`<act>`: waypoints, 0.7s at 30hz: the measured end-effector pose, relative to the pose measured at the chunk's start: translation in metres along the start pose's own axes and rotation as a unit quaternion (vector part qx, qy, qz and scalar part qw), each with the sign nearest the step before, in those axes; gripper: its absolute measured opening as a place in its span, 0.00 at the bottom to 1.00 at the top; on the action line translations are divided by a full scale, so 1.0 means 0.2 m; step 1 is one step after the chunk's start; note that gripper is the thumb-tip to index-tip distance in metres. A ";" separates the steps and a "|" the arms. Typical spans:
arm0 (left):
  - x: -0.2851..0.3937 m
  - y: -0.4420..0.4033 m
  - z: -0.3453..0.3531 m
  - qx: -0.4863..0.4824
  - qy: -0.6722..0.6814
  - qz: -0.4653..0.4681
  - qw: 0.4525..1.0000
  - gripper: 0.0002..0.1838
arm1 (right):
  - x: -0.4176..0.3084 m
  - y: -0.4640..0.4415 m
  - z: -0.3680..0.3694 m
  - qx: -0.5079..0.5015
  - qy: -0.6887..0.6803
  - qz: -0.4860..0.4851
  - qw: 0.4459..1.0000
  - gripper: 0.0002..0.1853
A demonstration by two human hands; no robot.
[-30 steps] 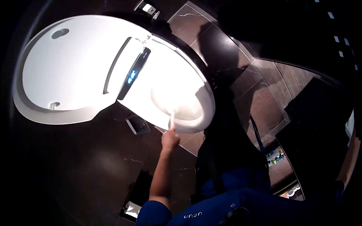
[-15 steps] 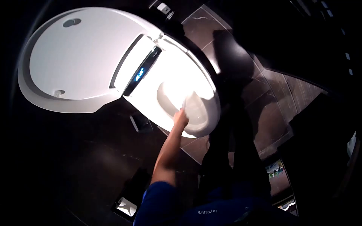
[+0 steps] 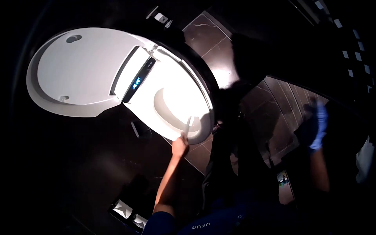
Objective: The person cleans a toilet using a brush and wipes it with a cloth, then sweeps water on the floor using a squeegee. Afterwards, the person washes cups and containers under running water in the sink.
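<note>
A white toilet bowl (image 3: 176,98) stands with its lid (image 3: 78,68) raised. My bare left hand (image 3: 180,146) is closed round the handle of a pale brush (image 3: 188,124), at the bowl's near rim. The brush reaches into the bowl, where glare hides its far end. Off to the right, my right hand (image 3: 320,127) wears a blue glove and is smeared by motion, so its fingers cannot be made out. A lit blue display (image 3: 136,83) shows on the dark strip between lid and bowl.
A black holder with white paper (image 3: 123,209) is at the lower left. A small dark box (image 3: 141,129) sits left of the bowl. Brown floor tiles (image 3: 270,102) lie to the right. A white-and-black fixture (image 3: 160,17) is at the top.
My right hand in its blue glove has come into view at the right. My left hand, with the brush, first moved further over the bowl, then back toward its near rim.
</note>
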State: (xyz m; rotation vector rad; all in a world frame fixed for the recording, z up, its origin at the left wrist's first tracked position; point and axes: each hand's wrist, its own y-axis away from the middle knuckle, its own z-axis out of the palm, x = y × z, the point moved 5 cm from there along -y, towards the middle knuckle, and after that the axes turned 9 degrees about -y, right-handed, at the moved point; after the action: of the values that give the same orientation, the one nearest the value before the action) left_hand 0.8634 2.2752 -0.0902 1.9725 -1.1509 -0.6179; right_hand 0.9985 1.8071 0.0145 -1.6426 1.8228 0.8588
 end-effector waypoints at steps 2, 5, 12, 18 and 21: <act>-0.01 -0.15 -0.18 0.088 0.018 -0.028 0.996 0.14 | -0.11 0.12 0.38 -0.091 0.145 -0.182 0.968 0.14; -0.13 -0.29 -0.31 0.226 0.004 -0.022 0.974 0.16 | -0.23 0.22 0.71 -0.191 0.056 -0.115 0.973 0.14; -0.19 0.02 0.13 0.068 -0.113 0.003 0.991 0.13 | 0.08 0.05 1.49 -0.156 -0.299 0.126 0.933 0.12; -0.05 0.07 0.20 0.042 -0.089 0.018 0.995 0.20 | -0.18 -0.51 2.24 -0.212 -0.294 -0.117 0.925 0.15; -0.08 0.08 0.23 0.042 -0.111 0.017 0.993 0.22 | -0.36 -0.65 2.40 -0.183 -0.270 -0.047 0.944 0.14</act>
State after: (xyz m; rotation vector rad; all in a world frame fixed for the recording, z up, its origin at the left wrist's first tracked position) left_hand 0.8141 2.2677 -0.1048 1.9877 -1.3610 -0.7993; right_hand 1.1237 2.2099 -0.2590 -1.4836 1.2484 1.5003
